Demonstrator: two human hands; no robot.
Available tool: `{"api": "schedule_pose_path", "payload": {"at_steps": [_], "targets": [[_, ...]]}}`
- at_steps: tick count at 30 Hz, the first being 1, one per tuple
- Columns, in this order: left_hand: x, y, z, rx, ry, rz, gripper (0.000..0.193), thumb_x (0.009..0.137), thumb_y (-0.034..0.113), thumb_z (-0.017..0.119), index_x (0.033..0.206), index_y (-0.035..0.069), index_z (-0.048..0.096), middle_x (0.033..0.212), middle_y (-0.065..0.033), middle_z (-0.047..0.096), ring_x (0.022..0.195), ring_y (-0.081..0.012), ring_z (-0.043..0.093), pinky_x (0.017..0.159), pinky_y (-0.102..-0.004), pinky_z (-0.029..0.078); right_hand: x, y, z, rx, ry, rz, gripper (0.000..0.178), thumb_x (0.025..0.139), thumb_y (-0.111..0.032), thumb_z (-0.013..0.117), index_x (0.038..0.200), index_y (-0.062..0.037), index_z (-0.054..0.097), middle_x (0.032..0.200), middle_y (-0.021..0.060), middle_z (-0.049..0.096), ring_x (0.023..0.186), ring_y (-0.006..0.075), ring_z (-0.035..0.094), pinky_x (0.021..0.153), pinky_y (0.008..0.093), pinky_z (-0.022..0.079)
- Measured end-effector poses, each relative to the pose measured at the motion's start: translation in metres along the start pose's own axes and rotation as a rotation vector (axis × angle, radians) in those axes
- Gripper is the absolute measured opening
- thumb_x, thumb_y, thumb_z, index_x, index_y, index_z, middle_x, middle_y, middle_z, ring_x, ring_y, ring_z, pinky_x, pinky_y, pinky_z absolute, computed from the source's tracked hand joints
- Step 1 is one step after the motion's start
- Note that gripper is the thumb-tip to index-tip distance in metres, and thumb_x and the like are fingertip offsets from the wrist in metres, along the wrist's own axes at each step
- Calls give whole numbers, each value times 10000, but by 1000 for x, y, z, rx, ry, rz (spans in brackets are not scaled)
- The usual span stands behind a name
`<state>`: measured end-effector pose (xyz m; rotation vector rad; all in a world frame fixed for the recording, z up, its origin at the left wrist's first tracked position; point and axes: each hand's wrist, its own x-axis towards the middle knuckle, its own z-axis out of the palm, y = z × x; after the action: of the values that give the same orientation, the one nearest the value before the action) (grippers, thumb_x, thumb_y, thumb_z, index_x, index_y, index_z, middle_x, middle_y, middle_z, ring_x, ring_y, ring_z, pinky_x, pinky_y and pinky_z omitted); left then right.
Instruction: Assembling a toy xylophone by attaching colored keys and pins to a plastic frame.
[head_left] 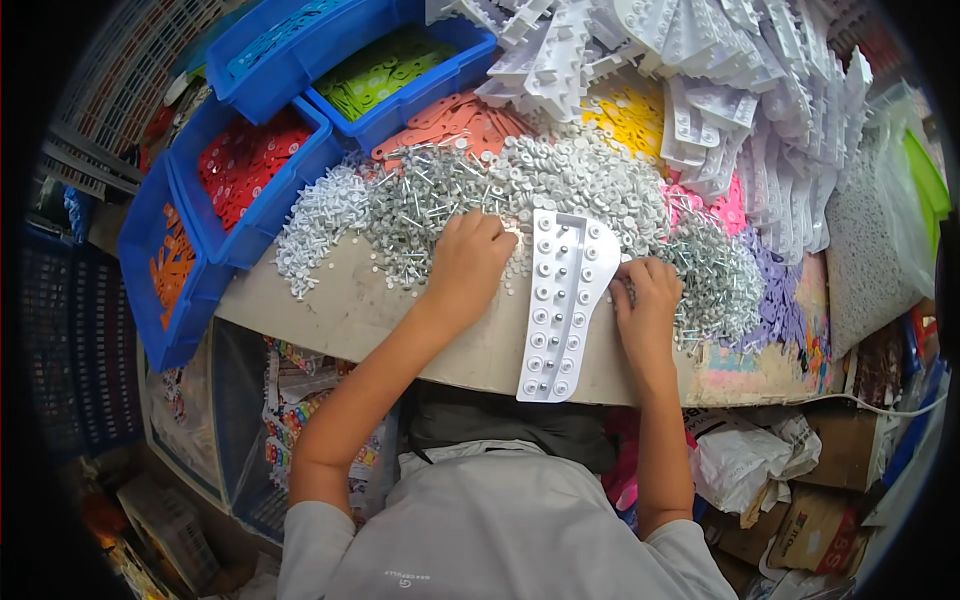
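Note:
A long white plastic part (551, 350) lies on the worktable between my hands, its far end wide and curved. Two rows of round white pieces run along it, with small metal pins down the channel between them. My left hand (468, 265) is closed, fingertips bent down at the edge of the heaped white washers (570, 180) and metal screws (425, 195); whatever it pinches is hidden. To the right of the part, my right hand (648, 295) has its thumb and fingers pressed together beside another heap of metal screws (715, 285). What sits in that pinch is too small to name.
Blue bins (255, 225) at the left hold red, orange, green and light-blue flat pieces. Many white plastic parts (700, 50) are stacked at the back right. Small white pegs (320, 220) and purple pieces (775, 300) lie on the table, and a full clear bag (875, 230) stands right.

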<state>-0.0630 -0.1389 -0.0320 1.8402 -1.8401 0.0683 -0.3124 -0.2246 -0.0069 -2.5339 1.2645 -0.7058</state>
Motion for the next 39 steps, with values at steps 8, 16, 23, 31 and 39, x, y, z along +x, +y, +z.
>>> {"api": "schedule_pose_path", "payload": {"at_steps": [8, 16, 23, 31, 39], "targets": [[-9, 7, -25, -229, 21, -137, 237, 826, -28, 646, 1047, 28, 710, 944, -113, 640, 926, -320, 651, 786, -425, 529, -9, -9, -10, 41, 76, 12, 147, 847, 4, 699, 987, -28, 666, 913, 106, 645, 915, 303, 583, 870, 404, 423], [-18, 10, -35, -369, 57, -271, 221, 853, -36, 636, 1047, 33, 717, 977, -107, 665, 931, -329, 671, 762, -422, 548, -18, -40, -36, 463, -196, 33, 104, 860, 12, 663, 953, -10, 706, 953, 105, 676, 938, 270, 594, 889, 371, 453], [-19, 10, -37, -361, 110, -221, 178, 865, -34, 664, 1025, 15, 723, 959, -118, 675, 857, -318, 683, 751, -394, 542, -22, -47, -25, 410, -216, 45, 103, 854, 4, 683, 956, 11, 669, 919, 106, 648, 924, 266, 586, 861, 362, 450], [-19, 29, -44, -593, 76, -313, 161, 909, 1, 679, 1063, 0, 725, 952, -111, 673, 833, -250, 670, 735, -333, 529, -33, -44, -12, 257, -121, -86, 132, 849, -5, 715, 970, 3, 662, 893, 131, 609, 880, 305, 565, 796, 397, 458], [-30, 61, -33, -689, -115, -212, 111, 887, 36, 703, 992, 5, 690, 909, -95, 663, 835, -232, 655, 718, -343, 522, -45, -44, 2, 216, 38, -120, 149, 826, -3, 743, 959, -27, 681, 927, 112, 630, 920, 316, 587, 821, 415, 475]]}}
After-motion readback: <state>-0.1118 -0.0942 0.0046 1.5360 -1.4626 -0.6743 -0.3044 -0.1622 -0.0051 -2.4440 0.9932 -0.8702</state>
